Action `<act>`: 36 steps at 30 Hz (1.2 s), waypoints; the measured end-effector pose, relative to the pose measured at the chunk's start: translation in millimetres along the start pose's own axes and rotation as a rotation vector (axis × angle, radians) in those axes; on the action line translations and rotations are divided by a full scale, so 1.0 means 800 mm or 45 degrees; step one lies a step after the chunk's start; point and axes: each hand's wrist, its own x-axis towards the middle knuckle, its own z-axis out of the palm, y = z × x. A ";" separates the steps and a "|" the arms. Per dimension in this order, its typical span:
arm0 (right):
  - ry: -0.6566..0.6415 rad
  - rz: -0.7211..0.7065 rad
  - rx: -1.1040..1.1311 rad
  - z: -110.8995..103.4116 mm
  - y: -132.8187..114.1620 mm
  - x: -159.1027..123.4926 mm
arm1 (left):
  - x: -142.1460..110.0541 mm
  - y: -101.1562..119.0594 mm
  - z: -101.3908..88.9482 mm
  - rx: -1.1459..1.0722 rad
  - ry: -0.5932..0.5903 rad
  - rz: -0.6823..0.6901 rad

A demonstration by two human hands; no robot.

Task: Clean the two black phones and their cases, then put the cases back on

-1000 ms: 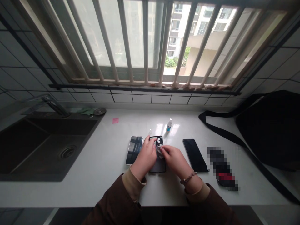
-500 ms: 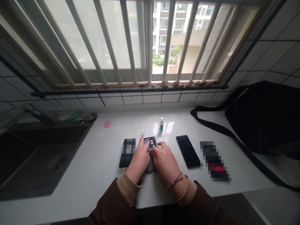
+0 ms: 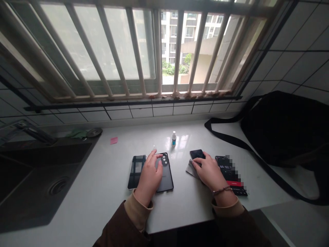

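Observation:
My left hand (image 3: 149,173) hovers over or rests on a dark phone case (image 3: 166,176) with round camera openings, its thumb and fingers apart. I cannot tell whether it touches the case. Left of it, partly behind the hand, lies a phone with a glossy dark screen (image 3: 135,171). My right hand (image 3: 208,169) pinches a grey cloth (image 3: 192,170) at the lower left of a black phone (image 3: 197,154), and covers much of that phone. Behind the hands stands a small white bottle (image 3: 174,139) with a blue label.
Right of my right hand lies a phone showing a timer (image 3: 224,168), partly pixelated. A black bag (image 3: 282,127) and its strap (image 3: 228,137) occupy the right side. A pink note (image 3: 113,140) lies at the left, near the sink (image 3: 74,175). A barred window (image 3: 131,51) rises behind.
My right hand has moved right from the phone case to the black phone, and the grey cloth now shows in it. My left hand stays by the case, its thumb and fingers wider apart.

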 end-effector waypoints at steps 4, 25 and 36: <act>0.101 0.003 0.033 0.011 0.007 0.005 | -0.002 0.008 -0.004 -0.079 0.035 0.052; 0.083 0.158 0.535 -0.002 0.006 0.025 | -0.008 0.014 0.000 -0.229 0.002 -0.023; -0.264 -0.055 1.545 -0.022 -0.132 0.005 | -0.014 0.025 0.009 -1.645 -0.488 -0.558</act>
